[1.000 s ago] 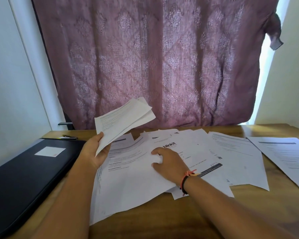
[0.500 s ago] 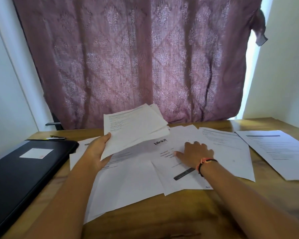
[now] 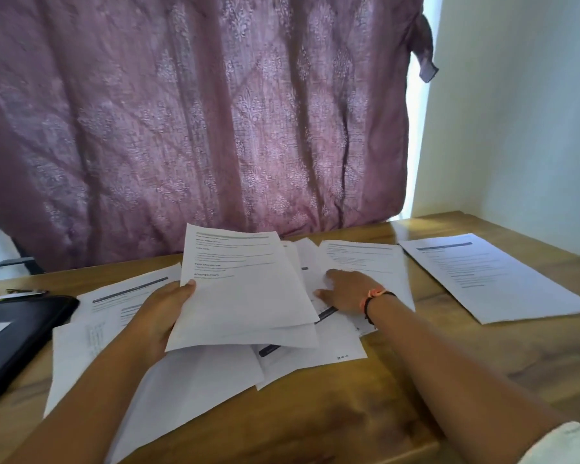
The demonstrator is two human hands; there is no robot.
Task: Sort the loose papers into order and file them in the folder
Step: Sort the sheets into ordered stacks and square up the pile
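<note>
The left hand grips the held stack by its near-left edge, thumb on top and fingers hidden beneath. The sheets are lifted and tilted above the table, their long axis running away from the person. The right hand lies flat with fingers spread and relaxed, holding nothing, its fingertips resting on a sheet just right of the stack. The rest of the loose papers lie overlapping under and around both hands, and 1 lone sheet sits apart toward the right edge. The folder, which appears closed, lies at the far left beside the left forearm. Sorting looks partly done and filing not yet begun. The next pick seems to turn on 1 relation: the sheet under the right hand lies to the right of the grip. The right hand is therefore the nearer of the 2 to slide it leftward onto the stack, while the folder is nearer the left hand.
</note>
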